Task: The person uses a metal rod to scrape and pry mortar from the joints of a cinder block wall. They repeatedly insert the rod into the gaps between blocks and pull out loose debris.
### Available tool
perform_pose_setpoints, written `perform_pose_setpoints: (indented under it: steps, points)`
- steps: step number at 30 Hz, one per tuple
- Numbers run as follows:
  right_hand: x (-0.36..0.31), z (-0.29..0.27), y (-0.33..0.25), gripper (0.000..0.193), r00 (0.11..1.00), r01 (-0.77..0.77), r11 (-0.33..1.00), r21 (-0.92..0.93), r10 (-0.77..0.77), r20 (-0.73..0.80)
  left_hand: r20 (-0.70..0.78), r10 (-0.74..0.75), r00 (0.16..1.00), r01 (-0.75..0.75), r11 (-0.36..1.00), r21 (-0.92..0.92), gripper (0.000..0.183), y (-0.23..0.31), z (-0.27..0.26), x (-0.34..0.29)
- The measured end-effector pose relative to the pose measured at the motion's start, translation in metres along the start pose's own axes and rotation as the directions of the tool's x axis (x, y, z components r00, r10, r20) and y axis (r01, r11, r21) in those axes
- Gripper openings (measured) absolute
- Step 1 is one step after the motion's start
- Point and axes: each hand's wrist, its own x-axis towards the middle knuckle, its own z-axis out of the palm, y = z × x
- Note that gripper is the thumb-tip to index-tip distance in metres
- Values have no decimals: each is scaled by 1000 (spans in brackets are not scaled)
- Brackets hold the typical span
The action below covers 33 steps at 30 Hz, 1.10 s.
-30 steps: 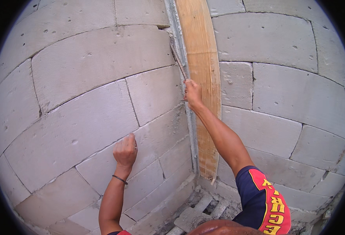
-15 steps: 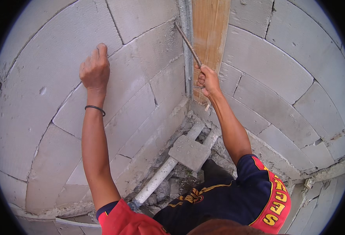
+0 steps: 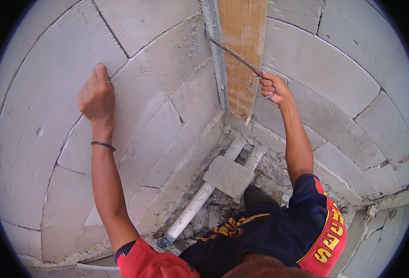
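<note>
My right hand [image 3: 274,87] is closed round the near end of a ribbed steel bar [image 3: 237,55]. The bar slopes up and left across the wooden board [image 3: 242,41], and its far end meets the left side of a grey metal strip [image 3: 214,46] in the wall corner. A small thin metal piece [image 3: 269,96] sticks out below the right fingers. At the left block wall [image 3: 144,88], my left hand [image 3: 97,95] is raised with its fingers curled beside a joint between blocks. Whatever it may hold is hidden.
Below the corner, a grey slab [image 3: 228,177] lies across white pipes [image 3: 190,211] amid rubble [image 3: 209,215]. Another block wall [image 3: 306,69] rises on the right. A rough ledge [image 3: 181,162] runs along the foot of the left wall.
My right hand has swung right with its end of the steel bar, so the bar lies flatter across the board. In the picture, my left hand sits slightly lower and further left.
</note>
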Motion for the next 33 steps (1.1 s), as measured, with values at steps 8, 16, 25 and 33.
perform_pose_setpoints:
  steps: [8,16,25,33]
  points:
    - [3,20,-15,35,999,-18,998,56,21,-50,5,0,1000,0,1000,18,5,0,1,-1]
    - [0,31,-21,32,993,-15,989,147,32,-115,-2,4,1000,-4,999,53,3,-1,-1,0]
    - [28,167,134,24,906,280,942,186,-196,-374,-40,8,999,-8,1000,15,4,-3,3,2]
    - [107,235,203,21,797,483,862,156,-359,-486,-51,-10,999,8,999,-33,2,-2,6,-5]
